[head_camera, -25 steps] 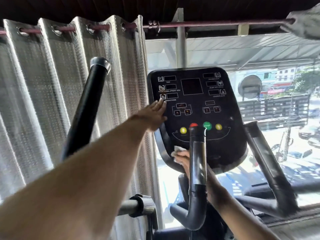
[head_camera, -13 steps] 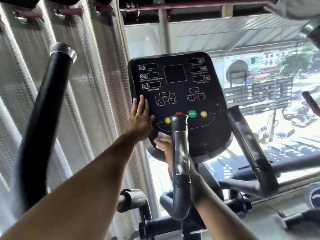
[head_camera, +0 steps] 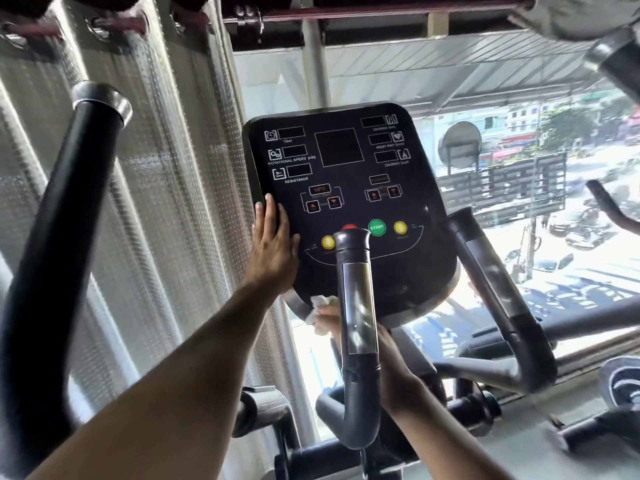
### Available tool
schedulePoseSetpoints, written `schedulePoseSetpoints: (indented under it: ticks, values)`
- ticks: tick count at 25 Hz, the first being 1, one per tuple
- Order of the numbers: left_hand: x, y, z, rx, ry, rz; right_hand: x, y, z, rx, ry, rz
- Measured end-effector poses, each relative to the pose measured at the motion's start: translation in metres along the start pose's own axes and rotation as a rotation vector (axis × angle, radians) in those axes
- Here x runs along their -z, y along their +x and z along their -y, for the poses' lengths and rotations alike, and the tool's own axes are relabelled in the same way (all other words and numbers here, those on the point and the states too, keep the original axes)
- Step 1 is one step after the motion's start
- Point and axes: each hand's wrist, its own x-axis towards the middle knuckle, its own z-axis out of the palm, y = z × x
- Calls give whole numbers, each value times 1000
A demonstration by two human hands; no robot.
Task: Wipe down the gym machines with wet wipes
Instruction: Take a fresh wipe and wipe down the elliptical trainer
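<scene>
Seen from head height, looking forward and slightly down at an exercise machine's black console (head_camera: 346, 209) set before a bright window (head_camera: 519, 168).

Left hand (head_camera: 273, 251) laid flat on the console's left edge, fingers straight and close together, pointing up, fingertips (head_camera: 269, 202) level with the arrow buttons below the word RESISTANCE. Thumb spread out to the right, near the left yellow button (head_camera: 328, 242). Nothing gripped in this hand.

Right hand (head_camera: 388, 362) reaching up from below, largely hidden behind the upright grey centre handle (head_camera: 356, 327). White wet wipe (head_camera: 320, 311) bunched at the console's lower left rim, just left of that handle, sticking out beyond the right hand's fingertips and pressed up against the rim. Wipe held at the finger ends; exact curl of the fingers impossible to tell behind the handle. Wipe just below and right of the left hand's heel, apart from it.

On the console face: green START button (head_camera: 377, 227), red button (head_camera: 349, 227) partly hidden by the handle top, second yellow button (head_camera: 400, 227) at right.

To the left, a thick black handlebar (head_camera: 69, 220) with a metal cap, in front of a silvery eyelet curtain (head_camera: 166, 168). To the right, another grey handle (head_camera: 491, 282) angled up beside the console. Street, cars and buildings beyond the glass.
</scene>
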Motion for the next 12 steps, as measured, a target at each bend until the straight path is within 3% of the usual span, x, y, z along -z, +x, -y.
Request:
schedulePoseSetpoints:
  ticks: [3,5,8,9,11,12]
  values:
    - [-2,-2,1,9,-34,-6,-7,2,33,-83,201,-41]
    - [-5,0,4,11,-53,-18,-4,-3,52,-184,89,-80]
    - [-8,-1,4,9,-52,-48,0,4,-12,91,-474,-271]
    - [-9,0,4,10,-66,-58,1,3,-27,124,-424,-272]
    - [-11,1,5,1,-83,-78,13,8,-84,274,-590,-489]
    - [-13,1,6,-2,-85,-87,24,8,-104,253,-556,-615]
